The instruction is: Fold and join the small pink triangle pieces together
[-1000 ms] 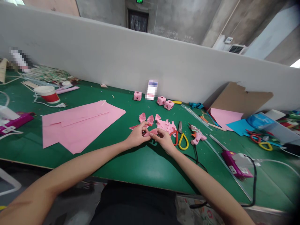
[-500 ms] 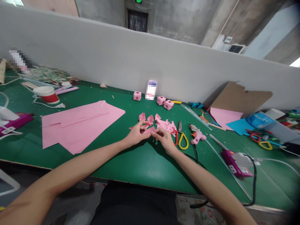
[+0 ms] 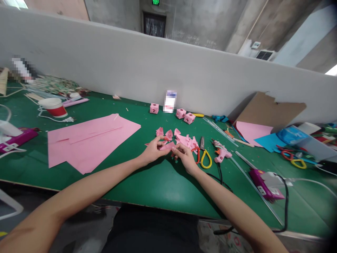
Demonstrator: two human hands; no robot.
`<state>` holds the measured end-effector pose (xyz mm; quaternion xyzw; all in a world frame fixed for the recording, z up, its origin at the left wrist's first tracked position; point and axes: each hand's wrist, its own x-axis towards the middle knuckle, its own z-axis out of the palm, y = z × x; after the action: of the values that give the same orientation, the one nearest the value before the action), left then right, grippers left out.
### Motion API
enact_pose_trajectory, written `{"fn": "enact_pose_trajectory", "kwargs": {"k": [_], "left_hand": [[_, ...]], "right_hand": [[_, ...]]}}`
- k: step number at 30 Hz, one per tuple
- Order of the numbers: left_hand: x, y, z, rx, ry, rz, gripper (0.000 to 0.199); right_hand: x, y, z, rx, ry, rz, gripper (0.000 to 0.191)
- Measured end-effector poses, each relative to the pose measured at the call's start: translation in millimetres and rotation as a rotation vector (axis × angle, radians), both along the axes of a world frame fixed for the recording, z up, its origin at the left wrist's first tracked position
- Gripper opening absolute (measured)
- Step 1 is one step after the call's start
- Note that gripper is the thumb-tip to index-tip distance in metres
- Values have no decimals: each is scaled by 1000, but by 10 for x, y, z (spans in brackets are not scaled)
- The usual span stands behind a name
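Observation:
Between my two hands is a small piece of pink paper (image 3: 167,147), lifted above the green table. My left hand (image 3: 154,150) pinches its left side with thumb and fingers. On the other side, the fingertips of my right hand (image 3: 183,154) close on the paper's right edge. Just beyond lie several folded pink paper pieces (image 3: 169,134) and a heap of pink paper scraps (image 3: 187,141). Scissors (image 3: 206,158) with red and yellow handles rest right of my right hand, and a pink glue gun (image 3: 222,152) lies past them.
Large pink paper sheets (image 3: 89,144) spread across the left. Pink paper cubes (image 3: 154,108) stand near the grey partition (image 3: 118,63). A paper cup (image 3: 54,107) is at far left. Purple power strips (image 3: 265,184) with cables sit on both sides. Brown cardboard (image 3: 273,109) leans at right.
Both hands stay in nearly the same place. The fingers of my right hand have shifted slightly at the paper's edge; other things look unmoved.

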<state>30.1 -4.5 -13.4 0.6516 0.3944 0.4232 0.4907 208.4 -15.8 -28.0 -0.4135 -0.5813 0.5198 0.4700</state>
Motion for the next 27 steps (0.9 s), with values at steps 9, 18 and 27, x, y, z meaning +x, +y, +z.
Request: {"fn": "enact_pose_trajectory", "kwargs": {"k": [9,18,27], "left_hand": [[-2,-15,16,10,21,9,52],[-16,38,-104,42,46,-36,57],[-10,-2,-18,16,45,-14,60]], "right_hand": [[5,10,-13,0,-27,9,38],[3,15,-32,13,-10,-8,33],[-19,-3,-19,17,-83,2,37]]}}
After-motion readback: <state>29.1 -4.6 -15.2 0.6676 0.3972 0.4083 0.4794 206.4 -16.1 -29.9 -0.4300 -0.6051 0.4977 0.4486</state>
